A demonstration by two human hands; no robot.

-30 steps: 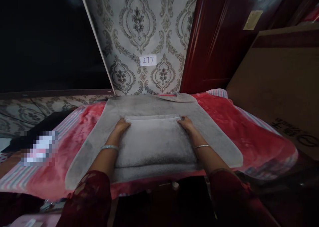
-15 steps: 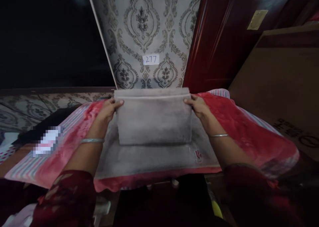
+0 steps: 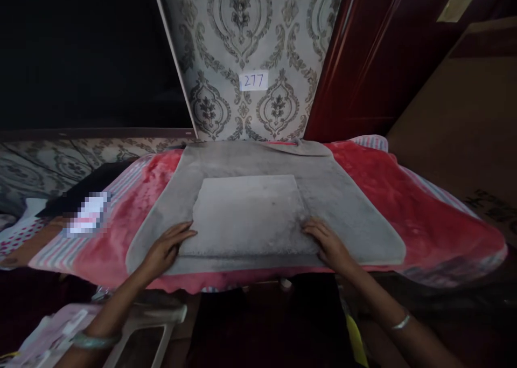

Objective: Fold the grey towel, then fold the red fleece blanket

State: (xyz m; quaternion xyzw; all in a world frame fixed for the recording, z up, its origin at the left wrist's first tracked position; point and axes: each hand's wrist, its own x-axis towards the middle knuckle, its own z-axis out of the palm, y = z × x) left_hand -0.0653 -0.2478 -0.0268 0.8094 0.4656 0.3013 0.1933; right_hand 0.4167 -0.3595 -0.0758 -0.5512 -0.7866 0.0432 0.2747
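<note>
A folded grey towel (image 3: 248, 214) lies flat on top of a larger grey towel (image 3: 355, 222) spread over a red fleece blanket (image 3: 424, 206). My left hand (image 3: 166, 248) rests on the folded towel's near left corner, fingers stretched out and flat. At the near right corner my right hand (image 3: 327, 243) lies the same way, fingers spread on the cloth. Each wrist wears a bangle.
Patterned wallpaper with a "277" label (image 3: 253, 81) stands behind the table, a dark red door (image 3: 375, 61) to its right and a cardboard box (image 3: 460, 131) at far right. A blurred packet (image 3: 86, 214) lies at the left. Pale items (image 3: 60, 330) sit below left.
Half a second ago both hands held the folded towel lifted upright by its top corners. It now lies flat on the big towel, and my hands have drawn back to its near corners.
</note>
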